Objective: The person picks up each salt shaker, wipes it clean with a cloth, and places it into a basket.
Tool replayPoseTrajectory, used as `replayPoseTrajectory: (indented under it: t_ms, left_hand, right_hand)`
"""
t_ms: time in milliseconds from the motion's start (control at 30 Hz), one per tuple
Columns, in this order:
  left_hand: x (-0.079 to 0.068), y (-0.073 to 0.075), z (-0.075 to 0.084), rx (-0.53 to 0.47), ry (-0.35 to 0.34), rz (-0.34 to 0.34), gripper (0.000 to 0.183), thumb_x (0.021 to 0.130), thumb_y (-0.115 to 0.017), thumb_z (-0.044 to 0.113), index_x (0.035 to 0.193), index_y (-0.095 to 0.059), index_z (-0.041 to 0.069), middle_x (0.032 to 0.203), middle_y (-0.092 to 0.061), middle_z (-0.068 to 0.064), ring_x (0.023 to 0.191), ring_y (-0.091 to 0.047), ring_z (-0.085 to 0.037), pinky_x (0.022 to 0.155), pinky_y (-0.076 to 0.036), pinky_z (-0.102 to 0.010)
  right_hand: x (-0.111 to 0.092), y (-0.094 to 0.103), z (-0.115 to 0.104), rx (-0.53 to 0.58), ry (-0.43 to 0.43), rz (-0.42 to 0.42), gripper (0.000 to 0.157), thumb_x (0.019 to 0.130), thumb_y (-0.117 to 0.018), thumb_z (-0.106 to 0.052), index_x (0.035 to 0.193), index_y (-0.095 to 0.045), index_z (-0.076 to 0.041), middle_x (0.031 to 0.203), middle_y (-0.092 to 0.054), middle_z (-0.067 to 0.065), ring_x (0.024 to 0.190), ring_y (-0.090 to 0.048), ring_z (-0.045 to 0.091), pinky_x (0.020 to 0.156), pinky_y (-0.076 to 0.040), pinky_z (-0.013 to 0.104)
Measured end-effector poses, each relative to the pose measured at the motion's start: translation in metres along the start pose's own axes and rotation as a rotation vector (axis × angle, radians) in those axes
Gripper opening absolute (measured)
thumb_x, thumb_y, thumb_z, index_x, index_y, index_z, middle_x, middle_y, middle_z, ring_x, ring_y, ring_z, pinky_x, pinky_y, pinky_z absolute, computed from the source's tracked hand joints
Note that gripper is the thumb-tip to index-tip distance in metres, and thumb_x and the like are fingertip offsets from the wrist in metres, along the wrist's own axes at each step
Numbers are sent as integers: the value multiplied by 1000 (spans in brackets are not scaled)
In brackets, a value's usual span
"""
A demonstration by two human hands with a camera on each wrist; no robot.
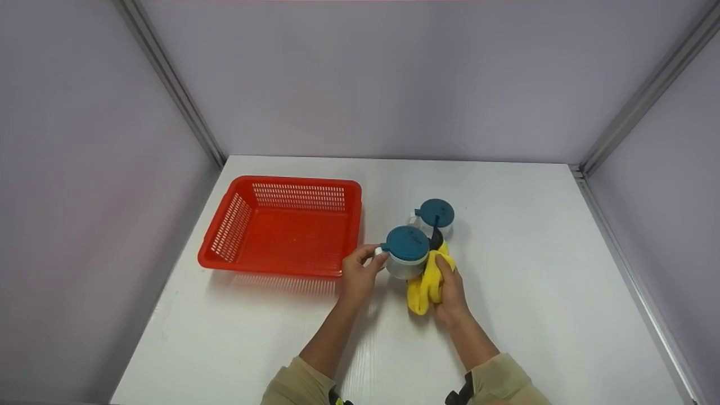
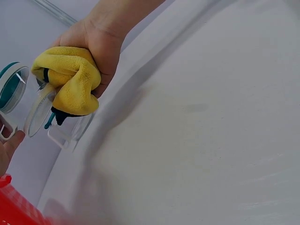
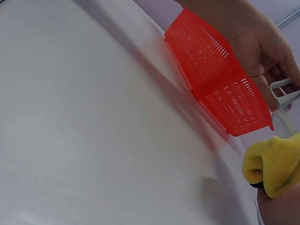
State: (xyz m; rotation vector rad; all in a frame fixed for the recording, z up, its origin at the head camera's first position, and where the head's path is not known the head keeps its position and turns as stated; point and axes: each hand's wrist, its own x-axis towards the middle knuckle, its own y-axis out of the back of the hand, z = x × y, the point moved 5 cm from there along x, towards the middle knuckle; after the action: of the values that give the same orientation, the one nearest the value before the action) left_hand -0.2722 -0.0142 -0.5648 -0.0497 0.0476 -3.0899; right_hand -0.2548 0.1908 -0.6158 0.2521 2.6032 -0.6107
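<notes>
Above the white table, my left hand (image 1: 359, 275) pinches the white handle of a clear jar with a teal lid (image 1: 407, 243). My right hand (image 1: 451, 295) grips a bunched yellow cloth (image 1: 426, 287) with dark edging, against or close beside the jar's right side. In the left wrist view the cloth (image 2: 77, 79) fills the right hand's fingers and covers part of the jar. Just behind stands a second teal-lidded jar (image 1: 437, 212) on the table, partly hidden by the first. The right wrist view shows the left fingers at the white handle (image 3: 282, 96).
A red plastic basket (image 1: 281, 273) with slotted sides sits on the table to the left, close to my left hand. Nothing shows inside it. Pale panels (image 1: 360, 79) enclose the white table (image 1: 540, 281) at the back and both sides.
</notes>
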Motion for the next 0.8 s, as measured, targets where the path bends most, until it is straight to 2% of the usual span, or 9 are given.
replayPoseTrajectory:
  t_ms: [167,400,600,800]
  left_hand:
    - [0,1,-1,2,-3,10,13,91,-71,17,104,-73,18,102,-68,-1,109,-63,-20,82,-59,-32]
    - [1,1,-4,6,5,12,15,90,-72,20,105,-73,17,105,-69,-1,112,-63,-20,82,-59,-31]
    - [0,2,-3,-3,-3,6,17,89,-73,20,106,-73,18,105,-69,-2,113,-62,-21,82,-59,-31]
    - [-1,1,-2,3,-42,2,15,91,-72,20,106,-73,18,105,-69,-1,109,-64,-21,80,-59,-32]
  right_hand:
    - [-1,3,-5,35,16,25,76,82,-69,-62,135,-37,-19,124,-44,2,114,-47,17,99,-46,23]
    - [0,11,-20,99,91,79,68,87,-63,-63,134,-37,-21,123,-45,0,113,-47,16,98,-46,21]
    - [-2,11,-32,166,170,58,61,90,-60,-59,133,-38,-22,120,-45,-1,111,-48,15,95,-48,21]
    - [-8,7,-41,100,291,45,54,94,-55,-57,131,-38,-21,116,-47,1,104,-50,15,87,-51,20]
